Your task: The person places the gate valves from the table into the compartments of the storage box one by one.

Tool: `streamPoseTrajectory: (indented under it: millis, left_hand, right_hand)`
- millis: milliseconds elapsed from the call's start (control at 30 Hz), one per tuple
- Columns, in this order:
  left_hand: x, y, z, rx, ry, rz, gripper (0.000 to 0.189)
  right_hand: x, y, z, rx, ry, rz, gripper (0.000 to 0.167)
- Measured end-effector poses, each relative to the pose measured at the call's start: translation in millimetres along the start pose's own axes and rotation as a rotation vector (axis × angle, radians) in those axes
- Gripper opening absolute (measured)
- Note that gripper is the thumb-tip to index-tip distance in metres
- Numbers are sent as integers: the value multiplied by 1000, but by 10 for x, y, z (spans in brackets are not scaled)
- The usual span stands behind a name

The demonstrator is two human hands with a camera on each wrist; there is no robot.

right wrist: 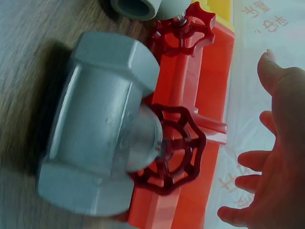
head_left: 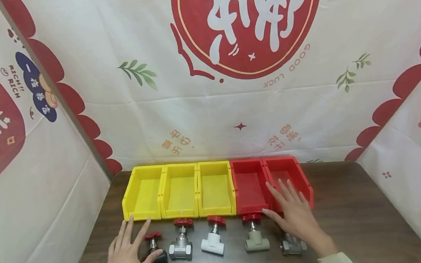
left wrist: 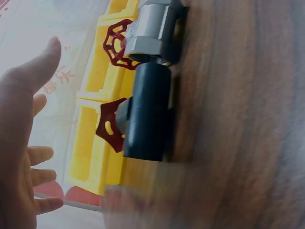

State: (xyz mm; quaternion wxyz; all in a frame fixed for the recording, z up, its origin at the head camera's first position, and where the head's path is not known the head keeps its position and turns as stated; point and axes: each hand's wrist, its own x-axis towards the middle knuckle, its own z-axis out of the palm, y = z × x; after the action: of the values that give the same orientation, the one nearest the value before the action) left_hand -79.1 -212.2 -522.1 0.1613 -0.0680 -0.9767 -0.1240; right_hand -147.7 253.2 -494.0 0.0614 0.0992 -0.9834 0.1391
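Observation:
My left hand [head_left: 123, 256] hovers with fingers spread over a black valve [head_left: 159, 259] that has a red handwheel, and holds nothing. In the left wrist view the black valve [left wrist: 148, 112] lies apart from the fingers. To its right are a silver metal valve [head_left: 181, 250], a white valve [head_left: 212, 244] and a grey-green valve [head_left: 257, 244], each with a red handwheel. My right hand [head_left: 296, 212], its fingers also extended, is above another metal valve [head_left: 293, 247], partly hiding it in the head view. The right wrist view shows this metal valve [right wrist: 97, 126] whole, apart from the fingers.
Behind the valves stands a row of three yellow bins [head_left: 180, 214] and two red bins [head_left: 250, 208], joined side by side. The brown wooden table [head_left: 356, 219] extends to the right. Printed white cloth [head_left: 208, 110] encloses the back and both sides.

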Motion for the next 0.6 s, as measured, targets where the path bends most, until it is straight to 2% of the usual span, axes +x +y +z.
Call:
streamPoseTrajectory:
  millis: [133, 300, 433, 600]
  left_hand:
    - [-58, 22, 44, -30, -30, -25, 83]
    - [-119, 41, 122, -48, -74, -61, 78]
    - [-158, 83, 144, -68, -149, -102, 77]
    - [-175, 115, 142, -92, -276, -201, 81]
  right_hand:
    - [51, -38, 10, 53, -28, 21, 90]
    - [138, -29, 80, 61, -46, 18, 90]
    - [204, 48, 169, 52, -29, 26, 91]
    - [300, 175, 249, 111, 0, 18, 85]
